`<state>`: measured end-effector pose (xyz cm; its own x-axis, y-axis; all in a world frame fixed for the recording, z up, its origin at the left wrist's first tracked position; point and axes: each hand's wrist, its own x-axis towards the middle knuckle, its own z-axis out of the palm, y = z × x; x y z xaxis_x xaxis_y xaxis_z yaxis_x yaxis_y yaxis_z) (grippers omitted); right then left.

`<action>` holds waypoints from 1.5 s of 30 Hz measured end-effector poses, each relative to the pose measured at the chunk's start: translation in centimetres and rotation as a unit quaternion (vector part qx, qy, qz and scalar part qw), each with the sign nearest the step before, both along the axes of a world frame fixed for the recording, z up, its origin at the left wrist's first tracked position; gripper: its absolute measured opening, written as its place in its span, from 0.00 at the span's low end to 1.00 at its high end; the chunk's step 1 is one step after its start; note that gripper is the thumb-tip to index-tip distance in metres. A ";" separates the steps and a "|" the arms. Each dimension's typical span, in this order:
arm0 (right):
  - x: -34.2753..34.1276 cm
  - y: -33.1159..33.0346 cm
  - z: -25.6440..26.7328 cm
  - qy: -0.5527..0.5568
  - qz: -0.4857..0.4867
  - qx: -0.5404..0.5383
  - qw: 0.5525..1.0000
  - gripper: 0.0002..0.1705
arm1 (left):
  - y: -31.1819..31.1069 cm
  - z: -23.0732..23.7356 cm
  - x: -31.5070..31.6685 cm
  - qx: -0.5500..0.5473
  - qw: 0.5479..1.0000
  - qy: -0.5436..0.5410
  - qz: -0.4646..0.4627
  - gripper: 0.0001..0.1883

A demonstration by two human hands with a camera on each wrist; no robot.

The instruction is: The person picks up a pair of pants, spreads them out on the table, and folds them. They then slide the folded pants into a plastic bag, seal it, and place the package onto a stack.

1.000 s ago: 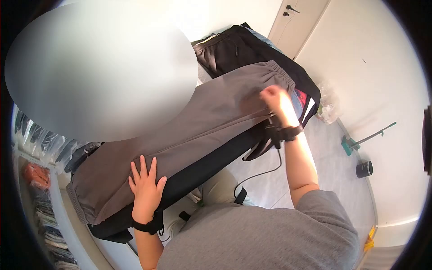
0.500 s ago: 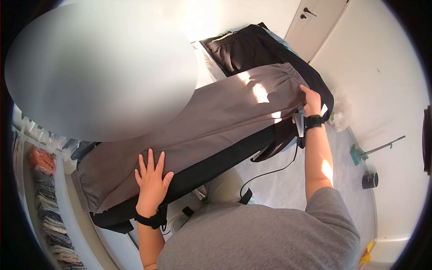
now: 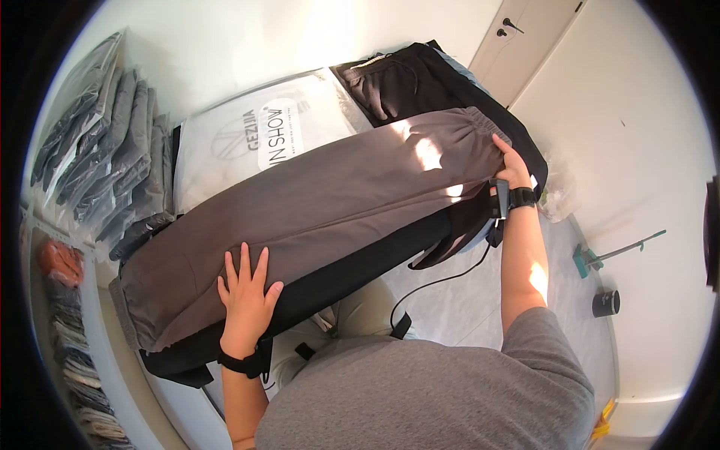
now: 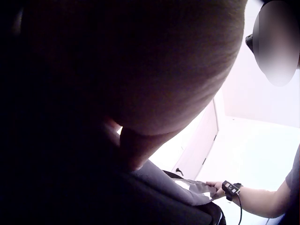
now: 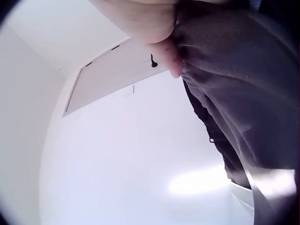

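A pair of grey trousers [image 3: 330,195] lies lengthwise over a black garment [image 3: 322,283] in the head view, with gathered elastic at both ends. My left hand [image 3: 249,300] rests flat on the trousers near their left end, fingers spread. At the far right end, my right hand [image 3: 516,169] grips the trousers' edge beside the gathered elastic, thumb on top; its other fingers are mostly hidden. In the right wrist view, the thumb [image 5: 169,58] lies along the fabric's edge. The left wrist view is dark, mostly filled by the left hand [image 4: 154,84].
Black trousers [image 3: 397,82] lie behind on the right, next to a clear printed plastic package [image 3: 225,142]. Bagged garments [image 3: 105,142] are stacked at the left, above a shelf of folded clothes [image 3: 82,375]. A green-headed broom [image 3: 589,259] and black bin [image 3: 606,303] stand by the wall.
My right hand has moved right, from above the trousers to their end edge, and taken hold there. The left hand stays put. A blurred patch at upper left is gone, showing the packages.
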<state>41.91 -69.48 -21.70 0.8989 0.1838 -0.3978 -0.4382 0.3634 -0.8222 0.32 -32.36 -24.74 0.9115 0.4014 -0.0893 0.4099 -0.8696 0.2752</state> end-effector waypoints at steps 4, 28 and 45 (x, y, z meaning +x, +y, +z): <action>-0.3 0.9 0.6 -0.068 0.017 -0.003 0.998 0.20 | 0.0 -0.4 0.0 0.015 1.000 -0.014 -0.005 0.31; -18.7 18.0 -2.3 -0.506 0.327 -0.389 0.697 0.33 | 0.1 -1.0 -0.2 0.037 0.999 -0.034 -0.010 0.31; -22.1 19.0 -5.1 -0.552 0.264 -0.588 0.530 0.38 | -0.1 -0.6 0.0 0.030 0.999 -0.008 -0.006 0.30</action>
